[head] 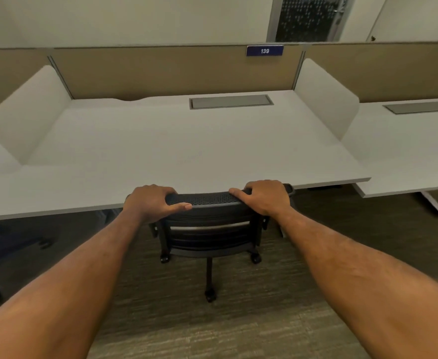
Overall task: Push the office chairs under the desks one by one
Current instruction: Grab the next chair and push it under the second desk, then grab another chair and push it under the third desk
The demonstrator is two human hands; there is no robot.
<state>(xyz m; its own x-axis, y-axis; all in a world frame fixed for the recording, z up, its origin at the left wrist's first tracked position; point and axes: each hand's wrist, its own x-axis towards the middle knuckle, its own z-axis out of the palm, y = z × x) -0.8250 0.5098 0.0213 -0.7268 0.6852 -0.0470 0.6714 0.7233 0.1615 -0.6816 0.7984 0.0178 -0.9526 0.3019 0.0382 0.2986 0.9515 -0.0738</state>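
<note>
1. The black office chair stands at the front edge of the white desk, with the top of its mesh backrest against that edge and its seat hidden beneath the desktop.
2. The left hand grips the left end of the backrest's top rail, fingers curled over the far side and thumb along the near side.
3. The right hand grips the right end of the rail the same way, thumb pointing inward.
4. Three casters of the chair base show on the grey carpet.
5. A grey cable hatch sits flush in the desktop near the back.
6. White side screens flank the desk, and a tan partition behind carries a blue sign reading 139.
7. A neighbouring desk adjoins on the right.
</note>
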